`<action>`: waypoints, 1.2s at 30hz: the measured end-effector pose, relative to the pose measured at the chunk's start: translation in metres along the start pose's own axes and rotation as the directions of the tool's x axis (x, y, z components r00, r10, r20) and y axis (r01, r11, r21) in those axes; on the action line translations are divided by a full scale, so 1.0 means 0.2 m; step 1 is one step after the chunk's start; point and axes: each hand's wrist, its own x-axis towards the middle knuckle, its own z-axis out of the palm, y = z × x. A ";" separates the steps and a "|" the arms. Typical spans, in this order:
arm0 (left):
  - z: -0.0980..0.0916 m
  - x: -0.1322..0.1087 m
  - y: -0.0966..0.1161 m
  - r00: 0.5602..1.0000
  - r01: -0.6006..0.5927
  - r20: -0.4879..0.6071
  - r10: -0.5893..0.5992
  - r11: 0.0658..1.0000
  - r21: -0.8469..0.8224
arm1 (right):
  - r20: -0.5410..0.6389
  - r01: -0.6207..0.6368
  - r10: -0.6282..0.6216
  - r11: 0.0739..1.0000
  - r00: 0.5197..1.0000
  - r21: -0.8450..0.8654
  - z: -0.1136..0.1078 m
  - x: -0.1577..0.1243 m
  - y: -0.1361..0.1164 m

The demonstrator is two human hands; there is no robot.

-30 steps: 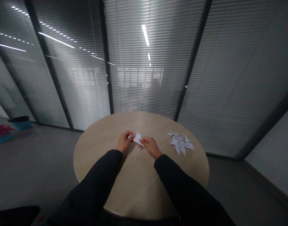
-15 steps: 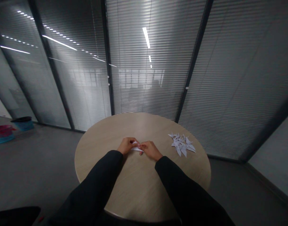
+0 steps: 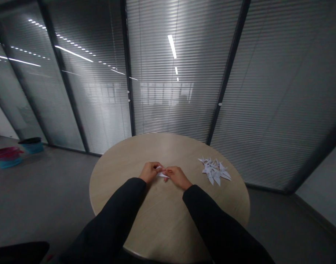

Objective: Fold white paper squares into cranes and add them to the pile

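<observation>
A small folded piece of white paper [image 3: 161, 175] sits between my hands near the middle of the round wooden table [image 3: 168, 146]. My left hand [image 3: 150, 172] pinches its left end, and my right hand [image 3: 176, 177] holds its right end with the fingertips. Most of the paper is hidden by my fingers. To the right, beyond my right hand, lies a loose pile of several white origami pieces [image 3: 214, 171], which neither hand touches.
Glass partitions with slatted blinds [image 3: 170, 91] stand behind the table. Red and blue plastic tubs [image 3: 8, 157] sit on the grey floor far left. A dark object [image 3: 19, 252] shows at the lower left corner.
The paper has gone from an open triangle to a narrower folded shape, lower near the table. My hands have come closer together, with fingertips meeting on it.
</observation>
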 end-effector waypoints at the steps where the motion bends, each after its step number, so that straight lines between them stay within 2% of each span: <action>1: 0.00 0.00 -0.01 1.000 0.006 -0.007 -0.006 1.000 -0.015 | -0.003 -0.005 0.005 1.000 1.000 0.013 0.00 0.00 0.01; 5: 0.01 0.02 -0.03 0.999 0.003 -0.043 -0.005 0.998 -0.061 | -0.043 -0.019 0.018 0.999 0.999 -0.027 0.01 0.01 0.02; 10: 0.01 0.02 -0.03 0.998 0.036 -0.038 -0.043 0.987 -0.157 | -0.075 -0.036 0.029 0.995 0.997 -0.092 0.00 0.02 0.00; 15: 0.01 0.02 -0.03 0.998 0.060 -0.013 -0.065 0.972 -0.229 | -0.050 -0.003 0.002 0.999 0.999 -0.037 -0.02 0.01 -0.01; 19: 0.00 0.03 -0.03 0.996 0.062 -0.041 -0.074 0.967 -0.248 | -0.091 -0.049 0.052 0.998 0.995 0.034 -0.02 0.01 0.01; 24: -0.01 0.03 -0.03 0.993 0.061 -0.081 -0.087 0.957 -0.283 | -0.119 -0.069 0.074 0.997 0.990 0.047 -0.01 0.03 0.03; 30: -0.01 0.05 -0.04 0.993 0.054 -0.084 -0.085 0.947 -0.317 | -0.151 -0.078 0.074 0.997 0.986 -0.022 -0.02 0.03 0.01; 36: -0.01 0.06 -0.06 0.985 0.061 -0.127 -0.115 0.928 -0.369 | -0.130 -0.052 0.057 0.998 0.990 0.048 0.00 0.03 0.01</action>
